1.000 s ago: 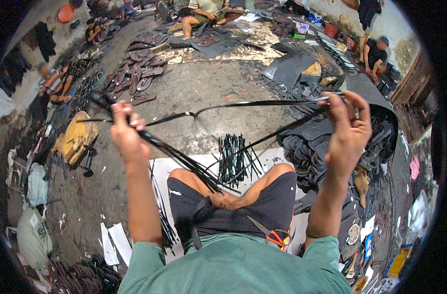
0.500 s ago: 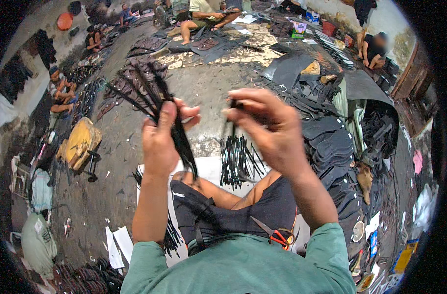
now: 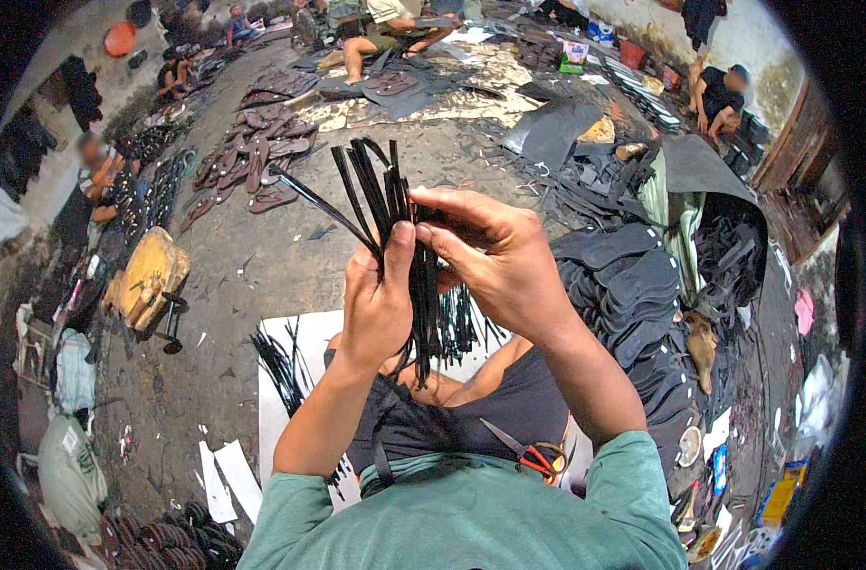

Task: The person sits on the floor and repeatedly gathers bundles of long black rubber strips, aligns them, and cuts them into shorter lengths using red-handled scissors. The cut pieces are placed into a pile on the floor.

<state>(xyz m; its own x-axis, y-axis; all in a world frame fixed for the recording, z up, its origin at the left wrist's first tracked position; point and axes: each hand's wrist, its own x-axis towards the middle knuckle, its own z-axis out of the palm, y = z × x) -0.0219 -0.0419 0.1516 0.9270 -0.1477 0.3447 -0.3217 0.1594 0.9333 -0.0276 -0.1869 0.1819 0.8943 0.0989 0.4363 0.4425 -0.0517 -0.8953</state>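
A bundle of thin, glossy black strips (image 3: 392, 195) stands nearly upright in front of me, one strip slanting out to the left. My left hand (image 3: 378, 309) is closed round it, thumb across the front. Against the bundle's right side, my right hand (image 3: 509, 261) pinches black strip ends between thumb and fingers; how many is hidden. Behind the hands, more black strips (image 3: 459, 323) lie on a white board (image 3: 300, 328), partly covered by my right hand. Another bunch of black strips (image 3: 279, 366) rests at the board's left edge. Scissors (image 3: 532, 454) with orange-red handles lie on my lap.
Stacked black sole-shaped pieces (image 3: 613, 285) lie to my right, beside a rolled dark sheet (image 3: 713, 180). A wooden block (image 3: 148, 280) stands on the left. Dark sandal-shaped pieces (image 3: 252, 157) cover floor ahead. Several other people sit farther off, including a person (image 3: 723, 100) at right.
My hands have come together: the left moved right with its bundle, and the right moved left to it with the strip it held. The bundle is now more upright.
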